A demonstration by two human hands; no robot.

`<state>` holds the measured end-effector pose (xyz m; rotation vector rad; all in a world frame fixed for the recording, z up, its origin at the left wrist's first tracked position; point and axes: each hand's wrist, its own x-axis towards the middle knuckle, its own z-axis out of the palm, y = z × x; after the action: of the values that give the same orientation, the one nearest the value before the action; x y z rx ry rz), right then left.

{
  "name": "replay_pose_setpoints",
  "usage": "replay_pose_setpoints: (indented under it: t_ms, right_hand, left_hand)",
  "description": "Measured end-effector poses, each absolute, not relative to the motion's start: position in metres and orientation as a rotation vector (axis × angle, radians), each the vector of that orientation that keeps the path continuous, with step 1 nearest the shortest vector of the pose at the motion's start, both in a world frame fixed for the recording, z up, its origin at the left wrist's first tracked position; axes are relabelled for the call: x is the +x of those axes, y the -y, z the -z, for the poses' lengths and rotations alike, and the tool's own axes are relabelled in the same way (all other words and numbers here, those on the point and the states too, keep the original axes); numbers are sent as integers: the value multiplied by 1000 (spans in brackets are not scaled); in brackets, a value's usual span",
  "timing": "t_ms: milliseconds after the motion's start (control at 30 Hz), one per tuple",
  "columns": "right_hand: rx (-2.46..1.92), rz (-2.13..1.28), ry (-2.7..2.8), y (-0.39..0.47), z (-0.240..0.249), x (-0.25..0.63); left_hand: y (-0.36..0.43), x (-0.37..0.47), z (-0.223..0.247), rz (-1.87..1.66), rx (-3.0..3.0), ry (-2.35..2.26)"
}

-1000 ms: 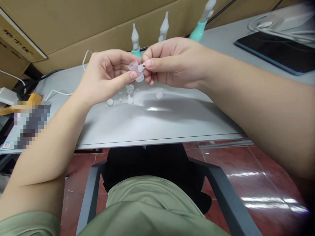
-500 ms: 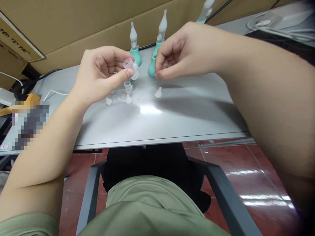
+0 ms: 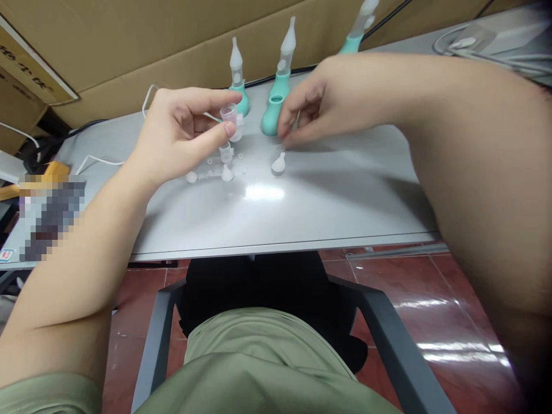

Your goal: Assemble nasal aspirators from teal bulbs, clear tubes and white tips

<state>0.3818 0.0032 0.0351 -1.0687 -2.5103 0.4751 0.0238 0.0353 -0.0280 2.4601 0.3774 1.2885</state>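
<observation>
My left hand [image 3: 190, 126] pinches a clear plastic chamber [image 3: 229, 115] with a short side stub, its round mouth tilted up. My right hand [image 3: 308, 106] hovers just right of an uncapped teal rubber bulb [image 3: 271, 119]; the fingers are loosely curled, with a gap from the thumb and nothing visible between them. Below its fingertips a white soft nozzle tip [image 3: 279, 165] stands on the table. Under my left hand are a second clear chamber [image 3: 225, 153], another white nozzle tip [image 3: 227, 173], a further tip [image 3: 192, 177] and several tiny white rings [image 3: 210, 173].
Assembled teal nasal aspirators stand at the back: one on the left [image 3: 237, 69], one in the middle [image 3: 287, 54] and one on the right [image 3: 361, 26]. A cardboard wall [image 3: 142, 40] rises behind the grey table [image 3: 336, 213]. Cables and a white box [image 3: 500, 34] lie at the far right.
My right hand has moved slightly right and down, away from the teal bulb, whose open top now shows. My left hand still holds the chamber, now more upright.
</observation>
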Motion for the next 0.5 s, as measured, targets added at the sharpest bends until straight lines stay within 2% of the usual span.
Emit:
replay_pose_setpoints:
  t_ms: [167, 300, 500]
  right_hand:
    - [-791, -770, 1987, 30, -43, 356]
    - [-514, -791, 1936, 36, -28, 334]
    - [-646, -730, 2006, 41, -30, 331]
  left_hand:
    - [-3, 34, 9, -1165, 2428, -642]
    - [13, 46, 0, -1149, 2378, -692]
    - [6, 48, 10, -1195, 2326, -729]
